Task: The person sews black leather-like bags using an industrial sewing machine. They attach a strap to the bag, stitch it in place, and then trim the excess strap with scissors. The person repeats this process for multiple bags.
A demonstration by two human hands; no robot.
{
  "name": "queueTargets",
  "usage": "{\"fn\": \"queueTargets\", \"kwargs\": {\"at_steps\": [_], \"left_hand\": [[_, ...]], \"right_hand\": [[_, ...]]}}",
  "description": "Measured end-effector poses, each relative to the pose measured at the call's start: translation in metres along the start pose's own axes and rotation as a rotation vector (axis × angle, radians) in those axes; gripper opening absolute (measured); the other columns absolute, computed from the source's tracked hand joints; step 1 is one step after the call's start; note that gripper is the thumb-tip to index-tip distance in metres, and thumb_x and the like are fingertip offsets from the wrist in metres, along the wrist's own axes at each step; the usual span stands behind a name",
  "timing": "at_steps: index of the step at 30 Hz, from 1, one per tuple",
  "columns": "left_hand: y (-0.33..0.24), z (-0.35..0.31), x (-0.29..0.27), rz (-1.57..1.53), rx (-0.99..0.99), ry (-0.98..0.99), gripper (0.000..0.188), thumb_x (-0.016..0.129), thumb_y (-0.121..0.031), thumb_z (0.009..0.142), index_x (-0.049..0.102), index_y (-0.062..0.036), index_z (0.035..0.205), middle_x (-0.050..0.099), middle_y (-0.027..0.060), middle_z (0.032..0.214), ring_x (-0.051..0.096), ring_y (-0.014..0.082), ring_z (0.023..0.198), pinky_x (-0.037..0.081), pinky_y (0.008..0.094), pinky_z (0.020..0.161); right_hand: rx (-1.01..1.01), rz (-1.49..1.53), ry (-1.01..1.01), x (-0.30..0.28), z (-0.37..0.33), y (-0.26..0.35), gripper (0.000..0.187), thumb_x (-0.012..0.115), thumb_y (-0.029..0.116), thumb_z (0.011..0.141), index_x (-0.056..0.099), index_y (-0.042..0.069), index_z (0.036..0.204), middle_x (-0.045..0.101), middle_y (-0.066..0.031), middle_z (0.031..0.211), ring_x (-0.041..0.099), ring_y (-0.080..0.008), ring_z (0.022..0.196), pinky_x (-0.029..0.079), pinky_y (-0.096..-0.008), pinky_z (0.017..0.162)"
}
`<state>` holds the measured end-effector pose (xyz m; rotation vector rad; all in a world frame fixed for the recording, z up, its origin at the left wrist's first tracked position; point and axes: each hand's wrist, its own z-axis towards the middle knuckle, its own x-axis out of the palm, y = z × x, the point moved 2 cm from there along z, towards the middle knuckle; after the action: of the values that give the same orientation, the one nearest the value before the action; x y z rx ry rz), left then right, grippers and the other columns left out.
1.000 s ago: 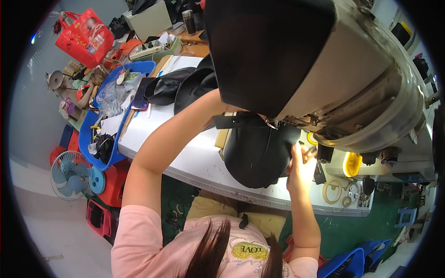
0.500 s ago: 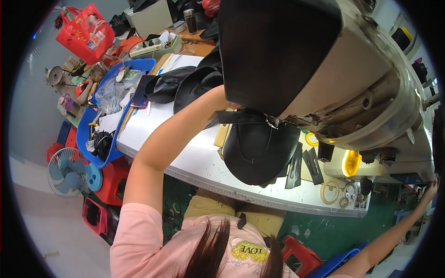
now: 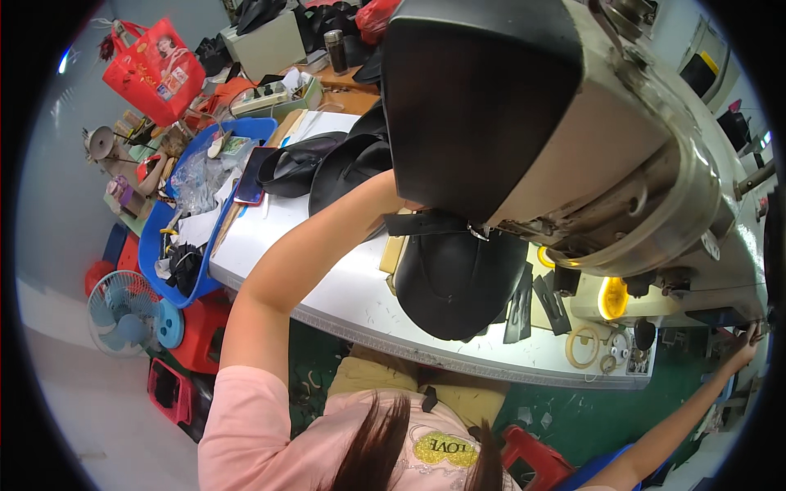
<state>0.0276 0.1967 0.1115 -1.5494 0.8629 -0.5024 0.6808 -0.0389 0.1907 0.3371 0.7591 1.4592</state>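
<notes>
A sewing machine [image 3: 540,139] with a black front cover fills the upper middle of the view. Behind that cover my left hand [image 3: 412,204] is almost wholly hidden; only the wrist and a sliver of skin show, so its fingers cannot be read. Just below it lies a rounded black leather-like piece [image 3: 458,286], with a narrow black strip [image 3: 422,222] across its top under the machine's needle area. Stretched far out to the right, my right hand [image 3: 743,348] has its fingers curled at the far right end of the machine. What they grip is too dark to make out.
Several black strips [image 3: 518,307] and a cream ring [image 3: 582,347] lie right of the piece on the white table [image 3: 344,286]. More black pieces [image 3: 303,159], a phone [image 3: 255,176] and blue baskets [image 3: 151,237] are at left. A fan [image 3: 123,315] and red stools [image 3: 536,458] stand below.
My right hand has shifted a little left and down at the machine's end. The whole view has tilted slightly. The left arm and the black piece keep nearly the same place.
</notes>
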Motion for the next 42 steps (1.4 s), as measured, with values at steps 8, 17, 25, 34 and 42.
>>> {"fn": "queueTargets", "kwargs": {"at_steps": [8,17,25,34,42], "left_hand": [[-0.001,0.000,0.003,0.010,0.000,0.002,0.036,0.072,-0.009,0.066,0.060,-0.0021,0.099,0.060,0.0090,0.094,0.053,0.0186,0.094,0.039,0.0270,0.085],[0.000,-0.001,0.005,0.004,0.005,0.015,0.036,0.072,-0.009,0.066,0.059,-0.0023,0.099,0.060,0.0091,0.095,0.052,0.0192,0.096,0.037,0.0277,0.087],[0.016,-0.001,0.012,-0.004,0.000,0.010,0.036,0.072,-0.009,0.067,0.059,-0.0025,0.100,0.060,0.0092,0.096,0.051,0.0197,0.097,0.036,0.0284,0.088],[0.013,-0.010,0.013,-0.049,-0.032,0.059,0.033,0.072,-0.009,0.067,0.060,-0.0025,0.097,0.059,0.0094,0.096,0.050,0.0190,0.097,0.036,0.0285,0.088],[0.018,-0.005,0.014,-0.071,-0.045,-0.004,0.032,0.071,-0.006,0.066,0.060,0.0000,0.096,0.060,0.0092,0.093,0.056,0.0172,0.085,0.041,0.0225,0.082]], "right_hand": [[-0.309,-0.150,-0.008,0.040,-0.160,0.053,0.024,0.043,0.012,0.087,0.055,-0.002,0.104,0.058,-0.0126,0.100,0.053,-0.0199,0.093,0.041,-0.0298,0.080],[-0.677,-0.137,0.369,0.055,-0.285,0.169,0.029,0.040,-0.015,0.072,0.058,-0.005,0.091,0.060,-0.0141,0.094,0.056,-0.0303,0.083,0.045,-0.0376,0.076],[-0.695,-0.024,0.396,0.054,-0.279,0.160,0.027,0.041,-0.014,0.074,0.058,-0.004,0.093,0.060,-0.0139,0.095,0.057,-0.0286,0.085,0.045,-0.0367,0.076],[-0.093,-0.053,-0.181,0.008,-0.064,0.070,0.045,0.047,0.038,0.087,0.050,0.005,0.117,0.058,-0.0110,0.100,0.055,-0.0192,0.075,0.042,-0.0269,0.070],[0.114,-0.204,0.170,-0.019,0.062,-0.042,0.050,0.054,0.025,0.084,0.037,-0.003,0.122,0.057,-0.0204,0.093,0.051,-0.0210,0.065,0.043,-0.0342,0.058]]}}
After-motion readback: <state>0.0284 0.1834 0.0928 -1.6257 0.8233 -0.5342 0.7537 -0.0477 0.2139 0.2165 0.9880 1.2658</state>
